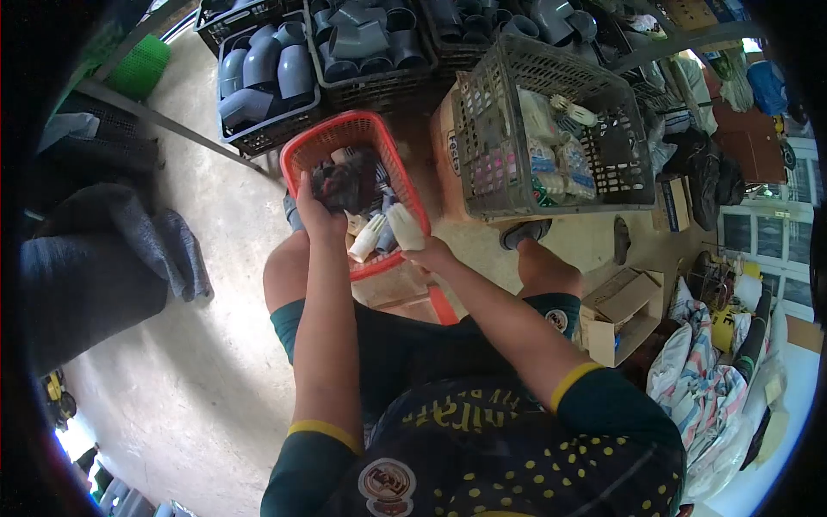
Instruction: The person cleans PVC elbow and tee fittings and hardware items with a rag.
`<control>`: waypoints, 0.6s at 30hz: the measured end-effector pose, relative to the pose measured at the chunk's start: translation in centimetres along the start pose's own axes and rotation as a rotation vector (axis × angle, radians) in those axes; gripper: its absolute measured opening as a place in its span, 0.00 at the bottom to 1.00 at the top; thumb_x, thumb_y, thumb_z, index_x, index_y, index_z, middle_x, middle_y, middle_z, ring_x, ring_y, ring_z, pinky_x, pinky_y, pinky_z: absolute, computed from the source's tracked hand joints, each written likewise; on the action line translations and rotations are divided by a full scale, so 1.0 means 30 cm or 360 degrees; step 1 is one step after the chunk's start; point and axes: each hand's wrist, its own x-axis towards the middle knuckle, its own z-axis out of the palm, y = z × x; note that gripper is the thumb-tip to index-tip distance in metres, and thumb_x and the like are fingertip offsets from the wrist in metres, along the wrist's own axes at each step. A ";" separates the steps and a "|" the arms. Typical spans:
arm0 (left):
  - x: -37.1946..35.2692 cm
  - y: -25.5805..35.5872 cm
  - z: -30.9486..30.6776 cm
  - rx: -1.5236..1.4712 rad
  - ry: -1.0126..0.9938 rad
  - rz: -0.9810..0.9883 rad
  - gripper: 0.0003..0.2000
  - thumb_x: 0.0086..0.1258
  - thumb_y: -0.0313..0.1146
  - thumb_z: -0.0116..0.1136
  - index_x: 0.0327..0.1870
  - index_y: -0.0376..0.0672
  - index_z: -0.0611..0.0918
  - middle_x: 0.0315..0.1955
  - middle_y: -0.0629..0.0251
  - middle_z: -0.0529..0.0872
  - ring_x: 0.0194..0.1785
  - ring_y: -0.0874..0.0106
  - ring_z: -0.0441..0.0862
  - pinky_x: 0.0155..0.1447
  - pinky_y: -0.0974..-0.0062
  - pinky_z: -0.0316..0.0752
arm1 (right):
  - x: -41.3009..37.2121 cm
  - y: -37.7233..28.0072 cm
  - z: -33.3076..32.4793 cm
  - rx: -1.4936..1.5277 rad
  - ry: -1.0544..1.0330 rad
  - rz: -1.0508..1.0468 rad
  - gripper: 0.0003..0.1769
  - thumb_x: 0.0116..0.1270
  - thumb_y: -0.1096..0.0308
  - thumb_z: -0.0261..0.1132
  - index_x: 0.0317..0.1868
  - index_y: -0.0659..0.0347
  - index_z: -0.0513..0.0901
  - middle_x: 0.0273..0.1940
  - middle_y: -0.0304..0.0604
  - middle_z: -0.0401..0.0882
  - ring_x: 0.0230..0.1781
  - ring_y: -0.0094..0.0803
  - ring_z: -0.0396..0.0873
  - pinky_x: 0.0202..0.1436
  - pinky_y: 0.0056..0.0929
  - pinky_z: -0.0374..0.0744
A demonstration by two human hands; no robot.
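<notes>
A red plastic basket (pixel 405 155) stands tilted between my knees, with small white and dark plastic pieces inside. My left hand (pixel 319 211) reaches over its left side, fingers curled at a dark, shiny bundle (pixel 340 183) and partly hidden by it. Closed at the basket's right rim, my right hand (pixel 431 254) has a white ridged plastic piece (pixel 405 226) in its fingers. Just left of that, another white piece (pixel 369 238) lies among the dark ones. I cannot tell what the bundle contains.
Black crates of grey pipe elbows (pixel 357 41) line the back. A large dark crate (pixel 491 129) with bagged white parts sits on a cardboard box (pixel 450 164) at right. An opened carton (pixel 622 314) and striped sacks (pixel 685 362) lie further right. Dark cloth (pixel 95 276) is at left.
</notes>
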 end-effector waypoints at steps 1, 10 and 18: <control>-0.031 -0.001 0.054 -0.0038 -0.0036 0.0007 0.20 0.80 0.45 0.49 0.60 0.39 0.78 0.54 0.56 0.85 0.56 0.59 0.83 0.64 0.58 0.77 | 0.083 0.038 0.023 -0.0130 0.0140 -0.0066 0.32 0.56 0.55 0.77 0.57 0.63 0.79 0.39 0.46 0.85 0.32 0.35 0.85 0.37 0.35 0.84; -0.010 -0.030 0.068 -0.0280 -0.0402 -0.0258 0.28 0.76 0.49 0.45 0.71 0.41 0.71 0.66 0.49 0.76 0.72 0.49 0.69 0.77 0.49 0.62 | 0.142 0.038 0.047 -0.0122 0.0378 -0.0525 0.30 0.61 0.60 0.74 0.59 0.67 0.77 0.50 0.49 0.84 0.52 0.37 0.83 0.55 0.34 0.80; -0.099 -0.182 0.081 -0.0531 -0.0231 -0.0148 0.37 0.78 0.63 0.33 0.76 0.44 0.65 0.73 0.46 0.66 0.76 0.47 0.62 0.79 0.45 0.56 | -0.691 -0.378 -0.760 0.0939 -0.0583 -0.1690 0.31 0.68 0.50 0.66 0.61 0.65 0.75 0.63 0.60 0.75 0.58 0.47 0.80 0.59 0.46 0.79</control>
